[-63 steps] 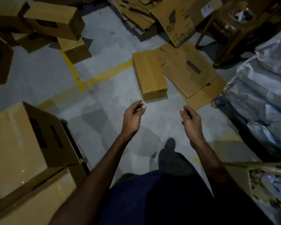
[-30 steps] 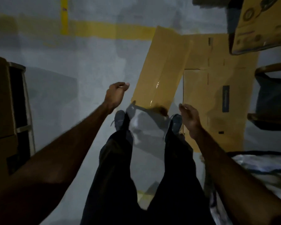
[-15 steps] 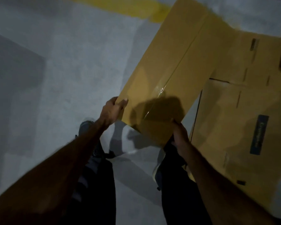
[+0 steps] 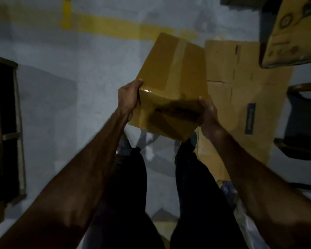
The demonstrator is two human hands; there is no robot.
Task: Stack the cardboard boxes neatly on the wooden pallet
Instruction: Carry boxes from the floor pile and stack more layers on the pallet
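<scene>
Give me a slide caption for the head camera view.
Both hands, left and right, grip a taped box above the floor beside flattened cardboard.

Box (image 4: 171,83): tan cardboard, glossy tape strip; flattened cardboard (image 4: 241,97) matt; floor (image 4: 79,78) smooth grey concrete

Both bare forearms are reaching forward and down, the left hand (image 4: 128,97) gripping the near left edge of a taped cardboard box (image 4: 171,83) with thumb on top, the right hand (image 4: 208,112) cupping its near right corner, both wrists angling inward, legs standing below.
</scene>
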